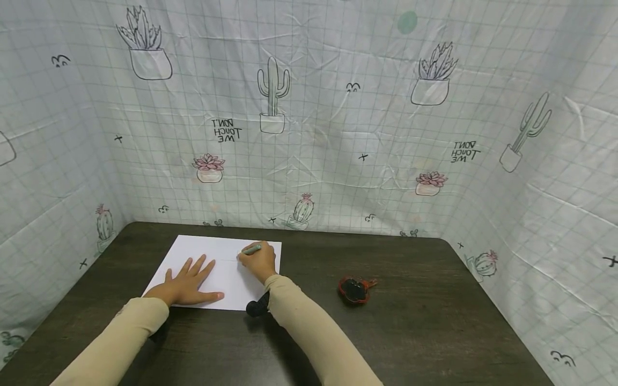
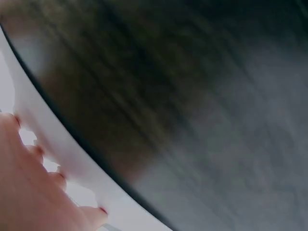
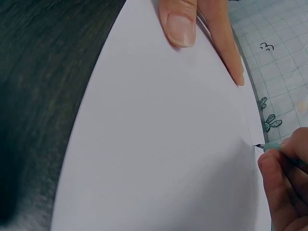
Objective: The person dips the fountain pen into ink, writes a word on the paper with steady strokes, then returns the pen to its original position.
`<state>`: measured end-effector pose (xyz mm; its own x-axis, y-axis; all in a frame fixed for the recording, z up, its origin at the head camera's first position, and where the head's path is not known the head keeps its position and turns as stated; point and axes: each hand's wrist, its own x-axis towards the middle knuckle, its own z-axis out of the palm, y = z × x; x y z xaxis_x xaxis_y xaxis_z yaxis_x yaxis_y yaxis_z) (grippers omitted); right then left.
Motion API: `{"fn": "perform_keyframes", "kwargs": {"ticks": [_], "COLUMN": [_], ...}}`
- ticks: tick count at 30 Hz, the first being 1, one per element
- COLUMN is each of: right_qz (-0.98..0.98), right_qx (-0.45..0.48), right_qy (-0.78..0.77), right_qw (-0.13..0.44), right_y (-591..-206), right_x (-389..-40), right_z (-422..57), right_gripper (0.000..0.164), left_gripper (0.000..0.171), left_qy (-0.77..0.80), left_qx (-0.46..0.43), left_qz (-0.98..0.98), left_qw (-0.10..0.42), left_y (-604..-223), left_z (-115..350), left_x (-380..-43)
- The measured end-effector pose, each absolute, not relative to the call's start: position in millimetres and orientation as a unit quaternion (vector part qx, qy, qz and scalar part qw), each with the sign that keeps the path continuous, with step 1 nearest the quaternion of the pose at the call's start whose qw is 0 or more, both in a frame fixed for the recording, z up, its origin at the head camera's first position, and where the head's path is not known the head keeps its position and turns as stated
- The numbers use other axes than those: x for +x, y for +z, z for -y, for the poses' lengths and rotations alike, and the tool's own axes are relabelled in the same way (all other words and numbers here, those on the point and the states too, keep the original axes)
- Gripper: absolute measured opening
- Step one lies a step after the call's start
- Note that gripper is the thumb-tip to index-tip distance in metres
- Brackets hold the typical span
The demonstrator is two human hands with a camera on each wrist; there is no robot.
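A white sheet of paper [image 1: 227, 289] lies on the dark tabletop, with thin faint lines across its upper part. My left hand [image 1: 185, 284] rests flat on the paper's left side, fingers spread and thumb stretched to the right. Near the upper right of the sheet, my right hand [image 1: 259, 261] pinches a green pen [image 1: 251, 249]. In the right wrist view the pen's dark tip [image 3: 260, 145] is right at the paper, beside a drawn line. The left wrist view has the left hand's fingers [image 2: 57, 179] along the sheet, partly out of frame.
To the right on the dark wooden table [image 1: 434, 321] sits a small black object with a red-orange rim [image 1: 354, 290]. A white grid-patterned curtain [image 1: 328, 134] with cactus drawings encloses the back and sides. A black band with a round end [image 1: 257, 305] is at the right wrist.
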<state>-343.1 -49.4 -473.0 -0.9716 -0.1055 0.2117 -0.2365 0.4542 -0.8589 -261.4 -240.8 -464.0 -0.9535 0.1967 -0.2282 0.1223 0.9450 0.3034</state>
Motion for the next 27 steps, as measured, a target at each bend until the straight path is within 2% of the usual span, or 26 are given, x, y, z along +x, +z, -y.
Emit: {"fn": "perform_keyframes", "kwargs": {"ticks": [20, 27], "right_qz": [0.848, 0.845], "right_qx": [0.118, 0.123], "right_qy": [0.515, 0.519], "right_qw": [0.036, 0.037], "right_y": [-470.4, -469.6], "right_x": [-329.1, -323.3], "right_z": [46.3, 46.9], "right_gripper": [0.006, 0.005], "left_gripper": [0.105, 0.11], "left_qy": [0.15, 0.153], "left_qx": [0.075, 0.077], "left_qz": [-0.976, -0.976], "left_qw": [0.141, 0.137], "left_y": [-465.5, -478.4], "left_z": [241.7, 247.6], "left_x": [-265.7, -273.2]}}
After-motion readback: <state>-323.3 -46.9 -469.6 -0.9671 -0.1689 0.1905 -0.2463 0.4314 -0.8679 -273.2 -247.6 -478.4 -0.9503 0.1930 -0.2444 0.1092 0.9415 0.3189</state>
